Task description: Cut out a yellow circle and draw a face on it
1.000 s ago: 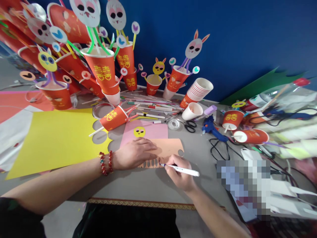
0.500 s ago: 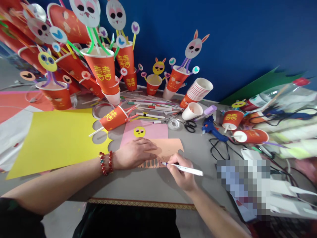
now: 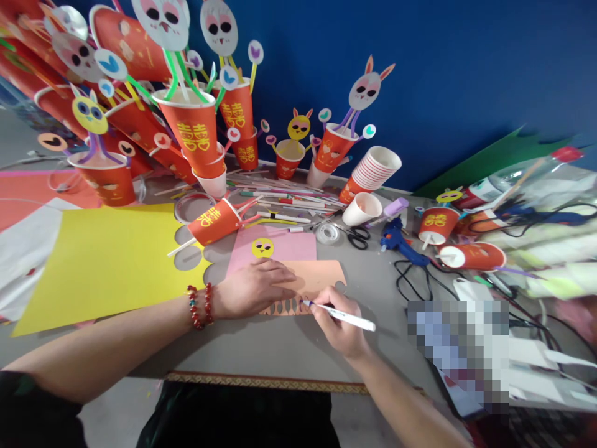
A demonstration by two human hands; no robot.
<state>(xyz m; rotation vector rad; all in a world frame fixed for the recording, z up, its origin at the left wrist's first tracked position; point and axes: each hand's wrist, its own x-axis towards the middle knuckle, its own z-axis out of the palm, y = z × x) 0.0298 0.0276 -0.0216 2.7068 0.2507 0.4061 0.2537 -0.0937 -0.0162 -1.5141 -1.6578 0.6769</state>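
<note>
My right hand (image 3: 341,325) grips a white marker pen (image 3: 349,318), its dark tip touching an orange sheet of paper (image 3: 321,275). Small outlined shapes are drawn near the sheet's lower edge, beside a row of cut-out holes. My left hand (image 3: 255,289) lies flat over the sheet's left part, fingers stretched out, with red bead bracelets at the wrist. Behind it is a pink sheet (image 3: 293,244) partly under the orange one, and on it a round yellow paper face (image 3: 262,247).
A yellow sheet (image 3: 116,267) with round cut-outs lies left. Red paper cups with paper animal figures (image 3: 186,134) crowd the back left. Several markers (image 3: 289,202), black-handled scissors (image 3: 359,238), tape (image 3: 328,233), stacked cups (image 3: 375,168) and a blue glue gun (image 3: 403,244) lie beyond; cables are at right.
The marker in my right hand has shifted slightly, its back end moving a little left. My left hand and the sheet stay in place.
</note>
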